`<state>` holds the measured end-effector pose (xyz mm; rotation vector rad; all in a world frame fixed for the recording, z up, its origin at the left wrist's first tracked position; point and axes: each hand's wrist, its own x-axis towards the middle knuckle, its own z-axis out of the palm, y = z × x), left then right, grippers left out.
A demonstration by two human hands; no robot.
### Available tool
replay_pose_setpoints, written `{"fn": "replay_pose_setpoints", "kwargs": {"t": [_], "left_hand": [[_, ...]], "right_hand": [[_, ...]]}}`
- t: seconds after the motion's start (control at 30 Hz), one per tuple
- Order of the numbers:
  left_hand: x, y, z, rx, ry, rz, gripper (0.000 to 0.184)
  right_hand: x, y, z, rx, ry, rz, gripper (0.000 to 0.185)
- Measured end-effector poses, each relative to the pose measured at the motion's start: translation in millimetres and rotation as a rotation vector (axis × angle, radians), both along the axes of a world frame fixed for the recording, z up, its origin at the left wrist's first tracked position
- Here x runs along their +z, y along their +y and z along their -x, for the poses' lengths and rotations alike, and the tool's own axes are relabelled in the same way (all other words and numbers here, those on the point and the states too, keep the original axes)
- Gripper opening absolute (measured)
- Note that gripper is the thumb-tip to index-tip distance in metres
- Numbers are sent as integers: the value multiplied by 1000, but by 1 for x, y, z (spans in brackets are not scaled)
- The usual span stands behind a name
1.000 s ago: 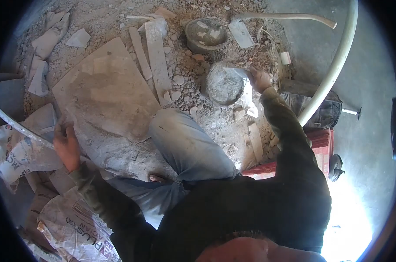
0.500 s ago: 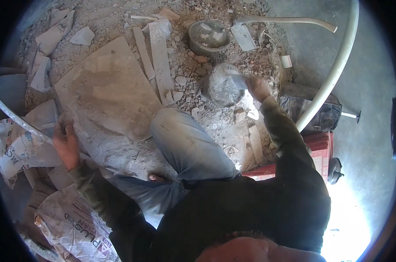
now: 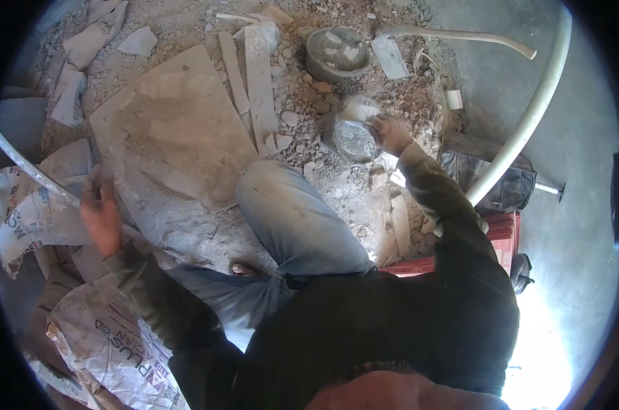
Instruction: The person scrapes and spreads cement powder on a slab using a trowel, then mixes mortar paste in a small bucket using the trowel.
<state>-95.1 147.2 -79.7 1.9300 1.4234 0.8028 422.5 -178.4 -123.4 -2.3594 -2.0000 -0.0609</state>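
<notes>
My right hand (image 3: pixel 391 134) is closed on a scraper, its flat grey blade mostly lost against the rim of a round bucket (image 3: pixel 354 145). Wet grey mix shows in the bucket, which stands among rubble. My left hand (image 3: pixel 102 213) is at the left edge of a large dusty slab (image 3: pixel 180 130), beside a sack (image 3: pixel 29 212). Its thumb and a finger are apart, with nothing visible between them. A thin curved pipe (image 3: pixel 33 171) runs up to this hand; whether they touch is unclear.
A second round bucket (image 3: pixel 337 55) and a wooden handle (image 3: pixel 460 31) lie beyond. Long tile strips (image 3: pixel 260 89) flank the slab. At right, a thick white hose (image 3: pixel 528 109) arches over a black bag (image 3: pixel 490 171) and red boxes (image 3: pixel 504 239). Another sack (image 3: pixel 118 342) lies lower left.
My right hand has moved slightly left, closer over the bucket, and the scraper blade now shows less. My left hand stays by the slab edge; its thumb and finger look farther apart. The view has shifted slightly.
</notes>
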Motion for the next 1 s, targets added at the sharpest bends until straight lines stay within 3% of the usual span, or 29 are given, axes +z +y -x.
{"fn": "replay_pose_setpoints", "kwargs": {"t": [0.1, 0.23, 0.33, 0.37, 0.4, 0.47, 0.5, 0.53, 0.57, 0.6, 0.63, 0.7, 0.83, 0.93, 1.0], "left_hand": [[-1, 2, -2, -7, -32, 31, 36], [-7, 3, -8, -29, -104, 21, 33], [-10, 5, -3, -43, -84, -91, 29], [-14, 5, 0, -42, -130, -86, 28], [-14, 5, 4, -42, -175, -83, 28], [0, -1, 6, 29, -54, -81, 27], [3, -4, 8, 62, -67, -74, 27], [5, -7, 11, 92, -82, -67, 28], [7, -10, 13, 118, -99, -58, 28], [16, -16, 14, 130, -88, -36, 29], [28, -23, 14, 142, -82, -14, 29], [47, -35, 20, 150, 23, -18, 31], [45, -57, 46, 190, -87, 17, 32], [63, -81, 51, 255, 38, 61, 34], [64, -92, 62, 262, -22, 88, 35]], "right_hand": [[9, -17, 6, 40, 53, 54, 14], [32, -36, 15, -103, 146, -70, 14], [21, -34, 35, -230, 442, -355, 24], [16, -27, 45, -406, 580, -289, 27], [7, -20, 53, -580, 714, -207, 29], [-62, -13, 71, -510, 981, -263, 29], [-51, 11, 115, -464, 1126, -268, 28], [-78, 23, 141, -507, 1271, -308, 28], [-120, 20, 145, -532, 1272, -62, 27], [-126, 31, 169, -550, 1384, 74, 24], [-174, 30, 182, -383, 1237, 70, 26], [-193, 54, 228, -292, 1397, 25, 29], [-222, 70, 283, -255, 1472, 259, 27], [-265, 88, 324, -244, 1360, 459, 26], [-301, 107, 362, -256, 1228, 509, 25]]}}
